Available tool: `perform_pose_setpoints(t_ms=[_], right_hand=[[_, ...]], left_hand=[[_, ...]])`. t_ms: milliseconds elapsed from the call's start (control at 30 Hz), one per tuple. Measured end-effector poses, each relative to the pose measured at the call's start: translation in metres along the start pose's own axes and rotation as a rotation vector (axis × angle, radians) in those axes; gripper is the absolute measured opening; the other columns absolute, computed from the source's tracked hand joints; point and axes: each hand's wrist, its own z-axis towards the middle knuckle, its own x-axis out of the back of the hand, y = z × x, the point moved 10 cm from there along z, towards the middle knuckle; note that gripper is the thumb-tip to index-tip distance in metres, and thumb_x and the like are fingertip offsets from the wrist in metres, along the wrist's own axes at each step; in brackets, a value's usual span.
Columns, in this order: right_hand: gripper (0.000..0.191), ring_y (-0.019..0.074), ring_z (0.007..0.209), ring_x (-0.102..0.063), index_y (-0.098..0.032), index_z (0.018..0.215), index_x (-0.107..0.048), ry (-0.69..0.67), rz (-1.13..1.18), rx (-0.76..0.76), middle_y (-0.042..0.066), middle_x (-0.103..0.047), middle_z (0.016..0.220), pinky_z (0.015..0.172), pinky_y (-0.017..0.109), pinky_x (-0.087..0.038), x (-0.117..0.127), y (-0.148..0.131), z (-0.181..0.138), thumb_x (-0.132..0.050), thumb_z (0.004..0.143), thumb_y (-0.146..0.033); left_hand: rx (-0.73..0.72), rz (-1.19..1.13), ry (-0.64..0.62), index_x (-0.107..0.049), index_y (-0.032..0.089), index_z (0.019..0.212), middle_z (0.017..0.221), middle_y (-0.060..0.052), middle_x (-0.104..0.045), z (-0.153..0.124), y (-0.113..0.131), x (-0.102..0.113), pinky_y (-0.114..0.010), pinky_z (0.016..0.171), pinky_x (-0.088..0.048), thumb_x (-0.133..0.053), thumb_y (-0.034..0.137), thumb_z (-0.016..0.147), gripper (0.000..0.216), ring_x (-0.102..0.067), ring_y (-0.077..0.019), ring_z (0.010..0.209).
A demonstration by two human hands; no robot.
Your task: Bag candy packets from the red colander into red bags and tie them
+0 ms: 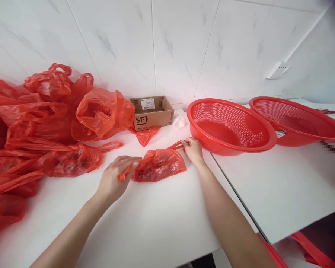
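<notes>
Pale, grey-streaked wall tiles (178,44) back a white table (156,219), a dark seam running across its surface — a wall socket (278,70) sits at upper right. Midway along the near tabletop lies a filled red bag (162,165). The right hand (192,149) pinches its handle; the left hand (115,178) reaches its other end, fingers extended — whether it grips, I cannot tell. Behind stands an open cardboard box (153,121).

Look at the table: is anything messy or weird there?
One small thing: a crumpled whitish scrap lies between the cardboard box and the nearer red basket. It looks like stray litter, though I can't tell what it is. Nothing looks clearly spilled or broken.
</notes>
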Motion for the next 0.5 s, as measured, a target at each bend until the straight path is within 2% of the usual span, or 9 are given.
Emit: perform_pose_setpoints(t_ms=[67, 167, 267, 367, 433, 500], right_hand=[[0.026, 0.0148, 0.054, -0.048, -0.022, 0.060, -0.048, -0.045, -0.005, -0.009, -0.004, -0.054, 0.052, 0.058, 0.028, -0.035, -0.005, 0.002, 0.002, -0.056, 0.079, -0.038], [0.022, 0.0143, 0.053, -0.050, -0.023, 0.061, -0.051, -0.111, 0.009, -0.016, -0.004, -0.054, 0.051, 0.056, 0.027, -0.036, -0.012, 0.003, 0.003, -0.056, 0.078, -0.035], [0.022, 0.0138, 0.051, -0.052, -0.022, 0.061, -0.051, -0.148, 0.037, -0.018, -0.004, -0.055, 0.050, 0.055, 0.026, -0.038, -0.013, 0.002, 0.001, -0.056, 0.078, -0.035], [0.022, 0.0140, 0.050, -0.052, -0.022, 0.064, -0.051, -0.143, 0.086, -0.016, -0.003, -0.057, 0.052, 0.053, 0.026, -0.040, -0.008, 0.002, -0.004, -0.054, 0.079, -0.037], [0.022, 0.0147, 0.052, -0.054, -0.022, 0.067, -0.052, -0.137, 0.128, 0.000, -0.002, -0.058, 0.056, 0.054, 0.027, -0.041, -0.005, 0.001, -0.007, -0.055, 0.080, -0.040], [0.024, 0.0151, 0.054, -0.055, -0.022, 0.068, -0.052, -0.143, 0.176, 0.020, -0.001, -0.060, 0.059, 0.055, 0.028, -0.042, -0.005, 0.000, -0.011, -0.055, 0.080, -0.042]], left_hand=[[-0.027, 0.008, -0.020, -0.070, 0.033, 0.110, 0.111, -0.004, -0.071, -0.025, 0.000, 0.001, -0.040, 0.083, -0.054, -0.040, 0.046, 0.095, 0.036, -0.061, -0.0280, 0.109], [-0.158, -0.089, -0.056, -0.070, 0.034, 0.111, 0.110, -0.002, -0.072, -0.061, 0.016, -0.006, -0.039, 0.085, -0.055, -0.044, 0.035, 0.094, 0.031, -0.059, -0.0276, 0.115], [-0.182, -0.190, -0.067, -0.070, 0.035, 0.111, 0.110, -0.001, -0.072, -0.075, 0.031, -0.009, -0.040, 0.087, -0.054, -0.045, 0.030, 0.094, 0.030, -0.057, -0.0268, 0.116], [-0.043, -0.321, -0.067, -0.074, 0.031, 0.100, 0.113, -0.003, -0.071, -0.066, 0.034, -0.009, -0.039, 0.088, -0.053, -0.045, 0.035, 0.095, 0.030, -0.060, -0.0259, 0.111], [0.127, -0.456, -0.057, -0.074, 0.027, 0.097, 0.118, -0.005, -0.068, -0.056, 0.025, -0.009, -0.038, 0.091, -0.052, -0.042, 0.042, 0.096, 0.035, -0.061, -0.0245, 0.109], [0.299, -0.620, -0.003, -0.071, 0.022, 0.104, 0.120, -0.008, -0.067, -0.050, 0.008, -0.005, -0.039, 0.093, -0.051, -0.033, 0.048, 0.097, 0.046, -0.061, -0.0248, 0.110]])
